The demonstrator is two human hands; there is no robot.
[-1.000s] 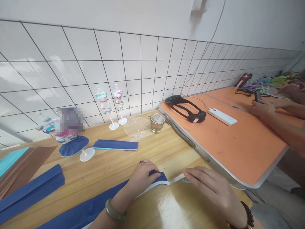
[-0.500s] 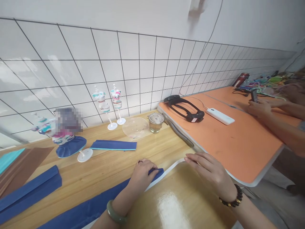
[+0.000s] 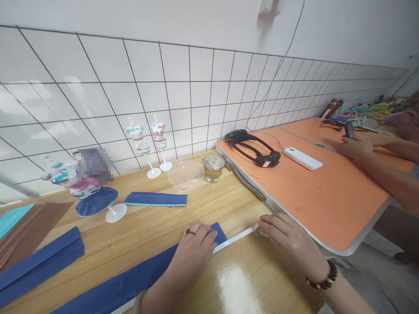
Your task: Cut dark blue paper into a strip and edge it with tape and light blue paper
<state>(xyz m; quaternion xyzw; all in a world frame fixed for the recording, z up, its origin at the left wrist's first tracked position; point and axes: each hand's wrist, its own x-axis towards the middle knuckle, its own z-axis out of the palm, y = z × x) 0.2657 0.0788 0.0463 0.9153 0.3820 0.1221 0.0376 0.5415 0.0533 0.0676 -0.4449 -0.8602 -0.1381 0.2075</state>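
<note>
The blue strip (image 3: pixel 118 282) lies on the surface (image 3: pixel 203 209) under the left hand (image 3: pixel 199 244), fingers curled against it; whether they pinch, I cannot tell. The right hand (image 3: pixel 288 237) is clamped on white tape (image 3: pixel 236 239). The step looks like taping the edge; next calls for keeping the tape taut and aligned.

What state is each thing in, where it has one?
Blue strip: laid out lengthwise
White tape: pulled straight
Left hand: resting on the strip
Right hand: fingers at the tape's far end
Short blue piece: lying flat
Blue skirt: on a dress form
Two rear dress forms: standing
Glass: upright
Headset: set down
</note>
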